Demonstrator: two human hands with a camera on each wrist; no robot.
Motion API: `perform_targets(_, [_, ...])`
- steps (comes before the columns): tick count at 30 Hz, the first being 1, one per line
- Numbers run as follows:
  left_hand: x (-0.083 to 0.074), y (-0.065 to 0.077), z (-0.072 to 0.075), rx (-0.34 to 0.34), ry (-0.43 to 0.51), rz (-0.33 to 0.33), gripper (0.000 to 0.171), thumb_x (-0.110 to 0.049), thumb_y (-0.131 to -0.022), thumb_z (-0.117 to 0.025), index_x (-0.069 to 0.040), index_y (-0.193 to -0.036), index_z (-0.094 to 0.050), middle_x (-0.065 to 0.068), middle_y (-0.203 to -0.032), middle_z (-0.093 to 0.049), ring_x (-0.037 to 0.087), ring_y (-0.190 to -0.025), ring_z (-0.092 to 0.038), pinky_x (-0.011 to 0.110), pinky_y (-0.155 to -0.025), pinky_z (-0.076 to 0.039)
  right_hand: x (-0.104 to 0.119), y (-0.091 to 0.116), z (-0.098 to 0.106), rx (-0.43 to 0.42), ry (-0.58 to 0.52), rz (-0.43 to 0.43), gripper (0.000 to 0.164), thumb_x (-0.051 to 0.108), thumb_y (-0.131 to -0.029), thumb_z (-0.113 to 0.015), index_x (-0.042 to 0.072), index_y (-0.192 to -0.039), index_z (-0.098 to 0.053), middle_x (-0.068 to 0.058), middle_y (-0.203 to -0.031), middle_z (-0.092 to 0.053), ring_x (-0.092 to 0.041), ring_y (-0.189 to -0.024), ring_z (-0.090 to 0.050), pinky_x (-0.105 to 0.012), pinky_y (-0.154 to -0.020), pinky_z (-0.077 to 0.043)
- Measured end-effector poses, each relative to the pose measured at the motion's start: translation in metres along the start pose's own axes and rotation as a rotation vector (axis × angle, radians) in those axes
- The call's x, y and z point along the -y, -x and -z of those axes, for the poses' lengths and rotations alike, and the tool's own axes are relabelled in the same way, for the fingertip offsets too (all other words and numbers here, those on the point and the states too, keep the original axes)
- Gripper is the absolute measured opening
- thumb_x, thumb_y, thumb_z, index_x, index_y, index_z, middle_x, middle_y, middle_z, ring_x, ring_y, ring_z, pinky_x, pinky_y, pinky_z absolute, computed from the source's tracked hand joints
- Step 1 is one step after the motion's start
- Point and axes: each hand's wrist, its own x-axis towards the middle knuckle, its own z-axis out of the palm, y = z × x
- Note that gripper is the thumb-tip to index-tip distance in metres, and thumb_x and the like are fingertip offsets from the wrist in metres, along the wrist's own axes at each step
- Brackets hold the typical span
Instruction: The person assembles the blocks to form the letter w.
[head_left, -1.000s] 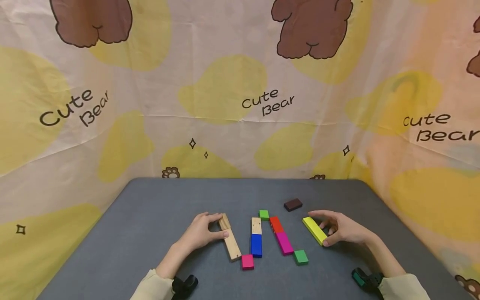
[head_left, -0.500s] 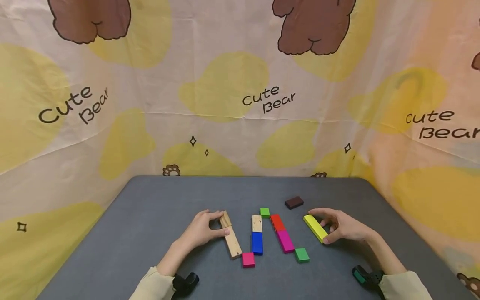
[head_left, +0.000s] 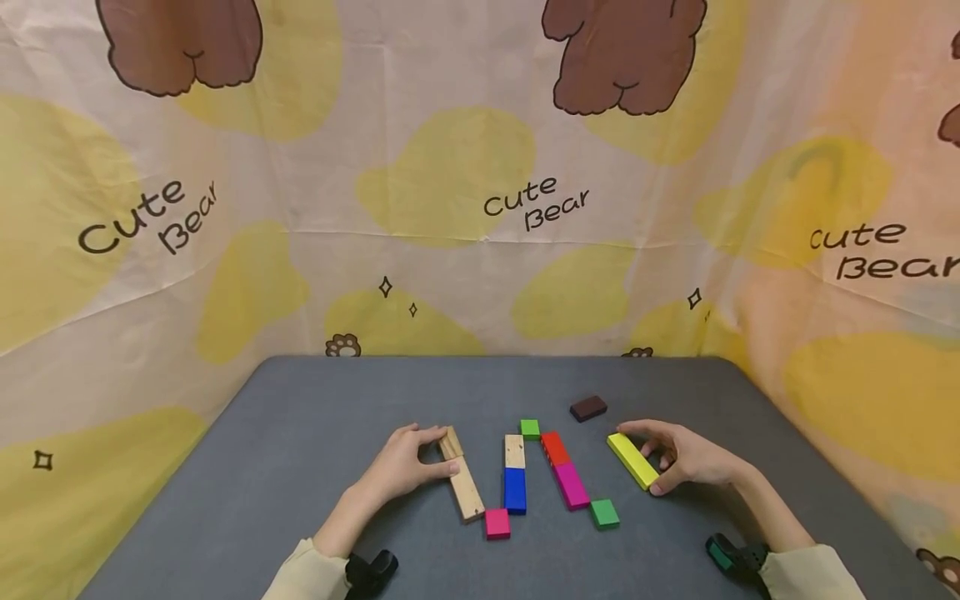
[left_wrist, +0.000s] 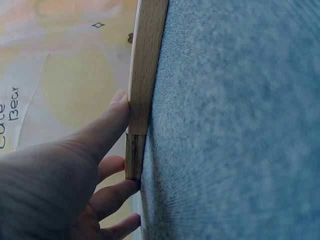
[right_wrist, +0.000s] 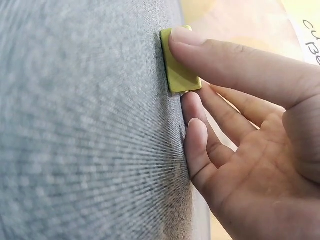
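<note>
In the head view, my left hand (head_left: 397,463) pinches two plain wooden blocks laid end to end on the table. Its index finger is at the far end of the short block (head_left: 451,443); its thumb touches the long block (left_wrist: 145,75) near their joint. Over on the right, my right hand (head_left: 690,457) grips a yellow block (head_left: 632,461) lengthwise, thumb at the near end and index finger at the far end. That block lies flat and slanted. In the right wrist view, the thumb covers part of the yellow block's end.
Between the hands lie a pink block (head_left: 497,524), a wooden block (head_left: 514,451) against a blue one (head_left: 514,490), a green block (head_left: 529,429), a red block (head_left: 554,448) against a magenta one (head_left: 572,487), and another green block (head_left: 604,514). A dark brown block (head_left: 588,408) lies farther back.
</note>
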Motion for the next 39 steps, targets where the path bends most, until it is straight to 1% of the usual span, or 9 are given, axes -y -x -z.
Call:
perform_targets(7, [-0.0001,0.0009,-0.0011,-0.007,0.001,-0.002,0.071,-0.048,-0.079,-0.08,-0.009,-0.136,-0.061,0.012,-0.135,-0.058,0.045,-0.135,-0.034,0.063,-0.102,-0.032,-0.0009,-0.0002,-0.0013,-0.019,0.027,-0.011,0.087,0.008,-0.072,-0.086,0.0,-0.147,-0.042,-0.021,-0.14,-0.046,-0.033,-0.097,-0.052,-0.028,-0.067,-0.047])
perform_targets(15, [0.0029,-0.0016,-0.0029,0.001,-0.004,0.004,0.071,-0.049,-0.079,-0.08,-0.011,-0.137,-0.061,0.01,-0.136,-0.058,0.044,-0.136,-0.034,0.062,-0.103,-0.032,-0.0034,-0.001,-0.0047,-0.092,0.041,-0.032,0.087,0.009,-0.073,-0.086,-0.003,-0.146,-0.04,-0.023,-0.142,-0.044,-0.031,-0.094,-0.054,-0.026,-0.059,-0.046])
perform_targets(22, [0.0039,-0.0015,-0.0034,-0.005,-0.002,-0.005,0.071,-0.049,-0.079,-0.08,-0.012,-0.136,-0.062,0.011,-0.136,-0.058,0.045,-0.135,-0.034,0.062,-0.103,-0.033,-0.0021,-0.0021,-0.0059,-0.12,0.05,-0.057,0.087,0.01,-0.072,-0.087,-0.003,-0.145,-0.041,-0.022,-0.141,-0.045,-0.031,-0.093,-0.055,-0.026,-0.057,-0.047])
perform_targets(29, [0.0032,-0.0011,-0.0026,-0.005,0.001,-0.008,0.07,-0.048,-0.079,-0.08,-0.011,-0.136,-0.062,0.012,-0.136,-0.057,0.045,-0.135,-0.034,0.061,-0.103,-0.032,-0.0015,-0.0027,-0.0064,-0.151,0.061,-0.074,0.089,0.013,-0.072,-0.088,-0.006,-0.145,-0.039,-0.022,-0.14,-0.046,-0.03,-0.09,-0.056,-0.027,-0.059,-0.048])
perform_targets(34, [0.0025,-0.0003,-0.0025,-0.002,0.003,-0.002,0.07,-0.048,-0.079,-0.08,-0.011,-0.137,-0.061,0.011,-0.136,-0.057,0.045,-0.135,-0.034,0.061,-0.103,-0.032,0.0007,-0.003,-0.0073,-0.151,0.038,-0.084,0.089,0.013,-0.074,-0.087,-0.009,-0.145,-0.037,-0.024,-0.139,-0.046,-0.029,-0.089,-0.058,-0.028,-0.063,-0.05])
perform_targets(39, [0.0017,0.0003,-0.0019,0.0,0.009,-0.002,0.07,-0.047,-0.08,-0.08,-0.011,-0.136,-0.061,0.012,-0.136,-0.057,0.045,-0.135,-0.033,0.062,-0.103,-0.032,0.0034,-0.004,-0.0089,-0.153,0.029,-0.1,0.087,0.014,-0.075,-0.086,-0.01,-0.144,-0.038,-0.024,-0.138,-0.047,-0.028,-0.088,-0.058,-0.029,-0.065,-0.051])
